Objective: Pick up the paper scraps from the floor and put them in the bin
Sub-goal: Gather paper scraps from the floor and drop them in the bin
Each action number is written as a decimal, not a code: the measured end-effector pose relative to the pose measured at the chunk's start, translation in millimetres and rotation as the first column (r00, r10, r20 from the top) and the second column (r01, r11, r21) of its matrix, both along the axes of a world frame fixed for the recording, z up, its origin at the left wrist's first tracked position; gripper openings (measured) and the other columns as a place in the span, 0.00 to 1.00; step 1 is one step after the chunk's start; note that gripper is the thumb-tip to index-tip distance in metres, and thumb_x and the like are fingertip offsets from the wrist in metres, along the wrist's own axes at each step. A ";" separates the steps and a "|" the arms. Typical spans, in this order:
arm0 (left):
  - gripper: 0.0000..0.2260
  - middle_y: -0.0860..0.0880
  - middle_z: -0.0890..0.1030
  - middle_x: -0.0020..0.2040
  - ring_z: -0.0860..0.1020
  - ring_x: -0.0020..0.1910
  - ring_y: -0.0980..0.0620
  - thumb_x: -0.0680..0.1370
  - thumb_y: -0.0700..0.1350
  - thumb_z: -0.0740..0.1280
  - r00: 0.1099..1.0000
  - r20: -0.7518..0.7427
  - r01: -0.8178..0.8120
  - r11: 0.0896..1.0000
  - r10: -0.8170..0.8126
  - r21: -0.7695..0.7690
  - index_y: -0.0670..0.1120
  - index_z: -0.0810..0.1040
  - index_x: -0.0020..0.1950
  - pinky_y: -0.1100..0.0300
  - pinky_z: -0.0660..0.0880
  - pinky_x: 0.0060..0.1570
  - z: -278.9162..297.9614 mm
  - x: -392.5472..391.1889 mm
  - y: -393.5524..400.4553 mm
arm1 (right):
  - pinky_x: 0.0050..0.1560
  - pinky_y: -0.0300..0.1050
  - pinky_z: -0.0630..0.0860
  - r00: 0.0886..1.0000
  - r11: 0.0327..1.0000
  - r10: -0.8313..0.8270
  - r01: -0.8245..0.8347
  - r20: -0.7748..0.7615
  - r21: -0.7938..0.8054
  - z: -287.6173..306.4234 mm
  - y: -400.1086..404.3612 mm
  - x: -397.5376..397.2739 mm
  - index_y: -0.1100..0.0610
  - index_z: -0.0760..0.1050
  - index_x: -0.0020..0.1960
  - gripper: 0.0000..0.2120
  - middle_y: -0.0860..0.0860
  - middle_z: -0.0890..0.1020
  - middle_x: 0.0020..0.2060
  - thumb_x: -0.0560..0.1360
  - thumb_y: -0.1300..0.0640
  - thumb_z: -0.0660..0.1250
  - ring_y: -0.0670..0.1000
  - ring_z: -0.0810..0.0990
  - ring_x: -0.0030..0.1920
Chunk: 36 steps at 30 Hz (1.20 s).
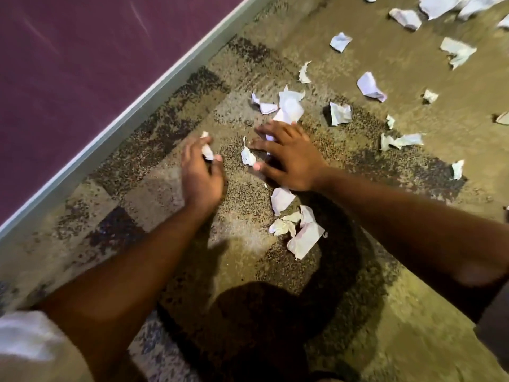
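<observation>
Several torn white paper scraps lie scattered on the patterned carpet. My left hand is curled around a small crumpled scrap held at its fingertips. My right hand hovers palm down with fingers spread, just above the carpet. A small scrap lies between its thumb and forefinger, and a larger scrap sits just beyond its fingertips, partly hidden by them. More scraps lie under my right forearm. No bin is in view.
A purple wall with a pale skirting strip runs diagonally along the left. Further scraps spread to the upper right across the carpet. My shadow darkens the carpet near the bottom middle.
</observation>
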<state>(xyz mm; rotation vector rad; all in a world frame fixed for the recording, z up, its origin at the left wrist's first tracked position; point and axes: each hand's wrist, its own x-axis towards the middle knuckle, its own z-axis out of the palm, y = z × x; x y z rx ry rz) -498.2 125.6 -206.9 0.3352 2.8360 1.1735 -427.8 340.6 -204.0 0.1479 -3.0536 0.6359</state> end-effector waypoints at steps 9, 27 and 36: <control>0.41 0.50 0.46 0.83 0.54 0.81 0.46 0.77 0.69 0.54 0.938 -0.006 0.344 0.936 -0.346 -0.076 0.48 0.45 0.83 0.38 0.69 0.70 -1.4 71.6 37.4 | 0.60 0.61 0.75 0.932 0.973 -0.183 0.126 -0.312 -0.193 15.5 13.6 45.0 0.56 0.83 0.58 0.14 0.56 0.77 0.67 0.79 0.48 0.69 0.57 0.77 0.66; 0.49 0.58 0.38 0.82 0.67 0.76 0.47 0.71 0.75 0.57 0.897 0.061 0.439 0.867 -0.437 -0.235 0.52 0.42 0.82 0.44 0.79 0.57 14.7 67.3 40.6 | 0.75 0.56 0.65 0.995 0.984 -0.093 0.088 -0.024 -0.154 -4.2 65.2 -96.5 0.45 0.79 0.68 0.25 0.53 0.72 0.76 0.78 0.32 0.64 0.55 0.70 0.75; 0.51 0.50 0.46 0.83 0.63 0.77 0.49 0.71 0.77 0.54 0.939 -0.016 0.344 0.938 -0.344 -0.038 0.45 0.47 0.82 0.53 0.84 0.44 5.2 65.9 40.4 | 0.59 0.51 0.80 0.990 0.943 0.028 -0.072 -0.138 -0.324 -2.0 18.7 3.8 0.57 0.85 0.52 0.07 0.54 0.83 0.60 0.77 0.56 0.71 0.51 0.81 0.62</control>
